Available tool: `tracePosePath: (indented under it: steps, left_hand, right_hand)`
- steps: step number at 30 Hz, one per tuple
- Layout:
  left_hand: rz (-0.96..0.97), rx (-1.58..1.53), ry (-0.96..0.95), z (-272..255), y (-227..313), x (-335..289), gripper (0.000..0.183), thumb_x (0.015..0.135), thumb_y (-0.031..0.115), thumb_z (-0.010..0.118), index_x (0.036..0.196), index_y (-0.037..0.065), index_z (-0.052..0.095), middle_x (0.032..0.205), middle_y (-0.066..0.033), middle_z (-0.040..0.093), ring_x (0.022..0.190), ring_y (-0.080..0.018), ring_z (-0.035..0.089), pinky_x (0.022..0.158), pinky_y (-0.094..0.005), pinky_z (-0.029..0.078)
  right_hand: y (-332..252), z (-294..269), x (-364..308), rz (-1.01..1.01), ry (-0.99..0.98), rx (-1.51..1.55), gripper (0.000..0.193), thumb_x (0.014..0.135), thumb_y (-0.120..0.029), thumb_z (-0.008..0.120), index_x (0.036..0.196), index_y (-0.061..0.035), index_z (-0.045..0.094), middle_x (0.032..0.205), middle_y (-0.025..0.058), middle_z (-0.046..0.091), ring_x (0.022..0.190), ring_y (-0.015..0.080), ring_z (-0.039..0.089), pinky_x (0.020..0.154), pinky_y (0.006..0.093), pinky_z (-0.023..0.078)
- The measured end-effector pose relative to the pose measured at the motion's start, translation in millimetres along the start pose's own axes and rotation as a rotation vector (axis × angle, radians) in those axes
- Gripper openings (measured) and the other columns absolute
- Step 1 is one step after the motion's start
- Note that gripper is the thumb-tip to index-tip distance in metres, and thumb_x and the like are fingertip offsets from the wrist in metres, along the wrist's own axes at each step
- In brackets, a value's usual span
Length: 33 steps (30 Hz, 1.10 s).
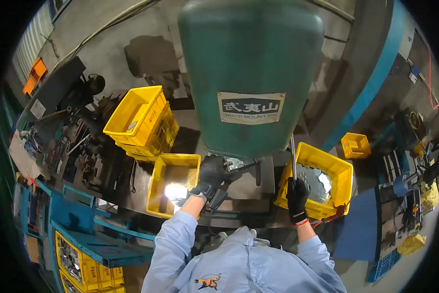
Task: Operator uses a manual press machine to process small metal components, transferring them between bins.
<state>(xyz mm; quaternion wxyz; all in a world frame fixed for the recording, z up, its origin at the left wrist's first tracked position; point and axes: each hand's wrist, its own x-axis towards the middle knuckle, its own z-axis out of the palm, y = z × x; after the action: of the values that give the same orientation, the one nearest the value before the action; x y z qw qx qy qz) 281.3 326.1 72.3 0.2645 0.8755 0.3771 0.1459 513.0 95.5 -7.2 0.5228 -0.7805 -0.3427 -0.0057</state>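
Observation:
A large green machine head [251, 63] rises in front of me, with a plate on its face. My right hand [296, 196], in a black glove, is wrapped round a metal lever [293, 158] at the machine's right side. Below the head, my left hand [211, 172], also gloved in black, has its fingers bent beside a shiny metal piece [234, 163]. Its fingertips are partly hidden, so what they hold cannot be made out. A dark bar [257, 173] stands just right of that hand, on the machine's worktable [249, 191].
A yellow bin [155, 188] with shiny contents stands left of my left hand; behind it are stacked yellow bins [140, 119]. Another yellow bin [344, 193] with flat metal pieces is beside my right hand. A blue metal frame [78, 215] stands lower left, a blue board [358, 227] right.

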Motion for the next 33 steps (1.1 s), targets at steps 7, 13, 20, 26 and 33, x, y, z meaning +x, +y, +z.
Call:
tracePosePath:
  steps: [7, 13, 20, 26, 33]
  left_hand:
    - [0.122, 0.175, 0.266, 25.7, -22.5, 1.4, 0.069, 0.056, 0.063, 0.086, 0.095, 0.008, 0.071, 0.092, -0.0168, 0.071, 0.088, -0.0362, 0.067, 0.078, -0.0465, 0.053]
    - [0.200, 0.242, 0.340, 48.3, -47.6, 5.7, 0.076, 0.054, 0.073, 0.082, 0.091, 0.008, 0.070, 0.092, -0.0176, 0.068, 0.089, -0.0368, 0.064, 0.078, -0.0474, 0.052]
    - [0.276, 0.170, 0.363, 37.4, -40.8, -2.6, 0.080, 0.056, 0.076, 0.079, 0.093, 0.006, 0.068, 0.089, -0.0190, 0.067, 0.084, -0.0374, 0.064, 0.073, -0.0486, 0.050]
    - [0.164, 0.302, 0.315, 23.5, -21.6, -1.7, 0.073, 0.068, 0.070, 0.076, 0.095, 0.003, 0.067, 0.087, -0.0203, 0.066, 0.083, -0.0375, 0.065, 0.071, -0.0481, 0.051]
    - [0.095, 0.287, 0.192, 17.9, -14.7, -3.7, 0.070, 0.069, 0.065, 0.076, 0.099, 0.003, 0.068, 0.090, -0.0206, 0.065, 0.085, -0.0366, 0.065, 0.074, -0.0477, 0.052]
  right_hand:
    - [-3.8, -2.7, 0.4, -0.017, -0.035, 0.075, 0.010, 0.095, -0.013, 0.067, 0.094, -0.0035, 0.067, 0.071, 0.0128, 0.065, 0.060, 0.0254, 0.065, 0.057, 0.0372, 0.050]
    - [-2.8, 4.7, 1.4, -0.135, 0.047, 0.069, 0.015, 0.098, -0.019, 0.068, 0.090, -0.0070, 0.066, 0.059, 0.0012, 0.053, 0.048, 0.0085, 0.050, 0.045, 0.0297, 0.037]
    - [11.8, 10.1, 5.0, -0.182, 0.034, 0.056, 0.011, 0.098, -0.018, 0.067, 0.098, -0.0068, 0.069, 0.065, 0.0035, 0.057, 0.049, 0.0092, 0.050, 0.046, 0.0299, 0.038]
    - [8.8, 4.3, 2.5, 0.101, -0.066, 0.067, 0.011, 0.097, -0.015, 0.065, 0.096, -0.0040, 0.067, 0.075, 0.0149, 0.067, 0.067, 0.0291, 0.068, 0.060, 0.0382, 0.050]
    - [-31.4, -23.7, -1.3, 0.166, -0.116, 0.228, 0.017, 0.098, -0.021, 0.068, 0.091, -0.0054, 0.065, 0.068, 0.0015, 0.060, 0.054, 0.0078, 0.056, 0.049, 0.0278, 0.042]
